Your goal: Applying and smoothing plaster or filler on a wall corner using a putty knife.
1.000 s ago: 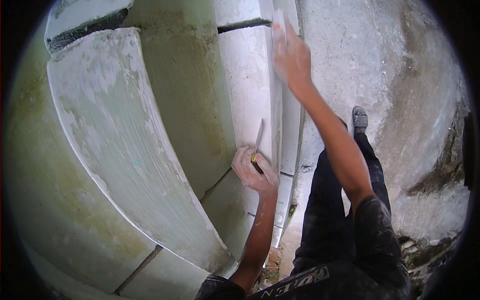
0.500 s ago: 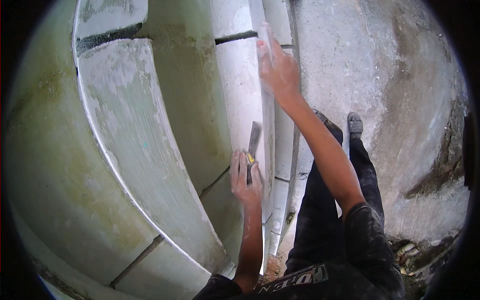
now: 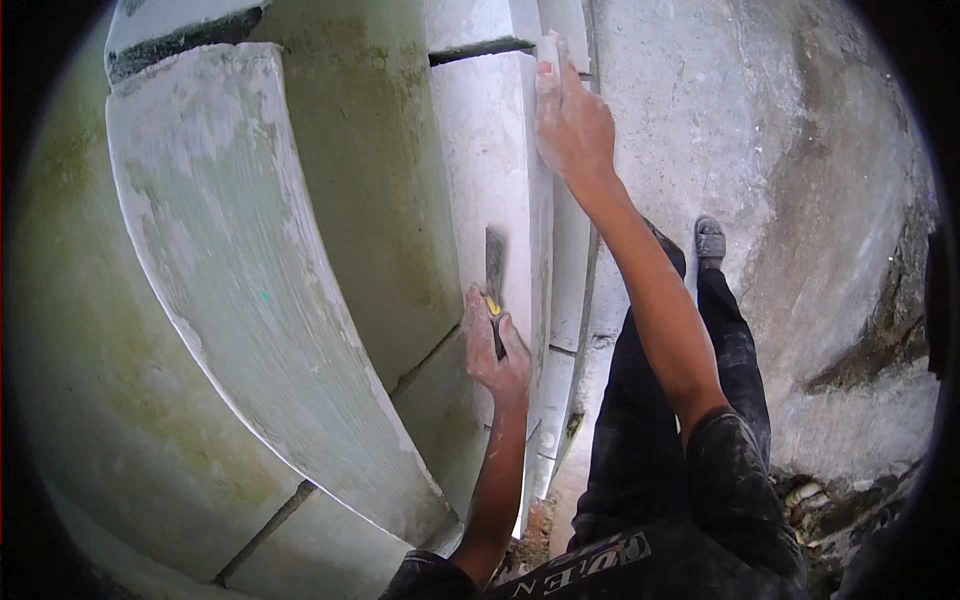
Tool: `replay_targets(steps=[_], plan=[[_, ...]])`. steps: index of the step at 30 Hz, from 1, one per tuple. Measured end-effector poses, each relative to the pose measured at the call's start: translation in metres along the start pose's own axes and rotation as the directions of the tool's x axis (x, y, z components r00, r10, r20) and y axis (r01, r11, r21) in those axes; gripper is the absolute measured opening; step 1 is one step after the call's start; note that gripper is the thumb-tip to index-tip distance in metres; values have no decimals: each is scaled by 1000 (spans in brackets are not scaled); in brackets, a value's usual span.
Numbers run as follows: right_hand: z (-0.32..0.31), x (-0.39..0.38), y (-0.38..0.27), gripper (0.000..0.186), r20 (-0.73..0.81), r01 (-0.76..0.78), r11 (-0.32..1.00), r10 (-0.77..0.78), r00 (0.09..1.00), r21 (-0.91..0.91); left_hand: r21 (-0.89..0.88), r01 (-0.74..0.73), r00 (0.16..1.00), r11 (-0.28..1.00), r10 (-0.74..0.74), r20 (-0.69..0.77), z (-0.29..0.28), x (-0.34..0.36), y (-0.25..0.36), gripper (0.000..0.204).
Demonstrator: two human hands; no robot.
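Note:
My left hand (image 3: 497, 350) is closed around the black handle of a putty knife (image 3: 494, 262), which has a yellow band and a flat grey blade. The blade points away from me over the top of a pale, dusty slab (image 3: 490, 150). Farther off, my right hand (image 3: 578, 130) grips a small white flat piece (image 3: 549, 62) at the slab's right edge, close to its far end. White dust coats the fingers of both hands. What the white piece is made of cannot be made out.
On the left lies a broad curved slab (image 3: 240, 220) with a scraped, patchy surface. A greenish sunken strip (image 3: 370, 150) runs between the slabs. A dark gap (image 3: 482, 52) crosses the work at the far end. To the right is a stained concrete floor (image 3: 690, 120), with my feet on it.
My right hand has moved slightly away and to the right along the slab's edge, the white piece still in it. In my left hand, the putty knife has turned leftward.

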State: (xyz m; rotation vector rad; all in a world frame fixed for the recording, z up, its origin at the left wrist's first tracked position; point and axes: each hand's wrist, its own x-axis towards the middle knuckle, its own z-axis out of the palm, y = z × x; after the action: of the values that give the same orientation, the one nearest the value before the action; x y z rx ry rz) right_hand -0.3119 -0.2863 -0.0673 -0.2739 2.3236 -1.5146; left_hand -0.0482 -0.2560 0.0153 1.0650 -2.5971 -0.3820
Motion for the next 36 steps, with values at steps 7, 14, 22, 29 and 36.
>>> replay_targets(steps=[7,14,22,29,36], plan=[[-4,-166,-1,62,-68,195,962,-186,980,190,40,-2,1000,999,2,-7,-7,-1,-4,42],[-12,3,-8,58,-9,12,999,-11,1000,39,-11,2,1000,1000,-3,-18,3,3,6,41],[-22,-171,-7,67,298,-114,981,63,953,158,28,12,1000,1000,-12,-11,-8,-4,-8,41],[-7,-1,-2,61,-60,153,984,-159,986,-90,21,-27,999,999,28,-31,4,3,1,42],[-17,-152,-10,63,284,-53,997,37,958,49,57,-13,999,998,16,-48,-6,-5,-16,43]])
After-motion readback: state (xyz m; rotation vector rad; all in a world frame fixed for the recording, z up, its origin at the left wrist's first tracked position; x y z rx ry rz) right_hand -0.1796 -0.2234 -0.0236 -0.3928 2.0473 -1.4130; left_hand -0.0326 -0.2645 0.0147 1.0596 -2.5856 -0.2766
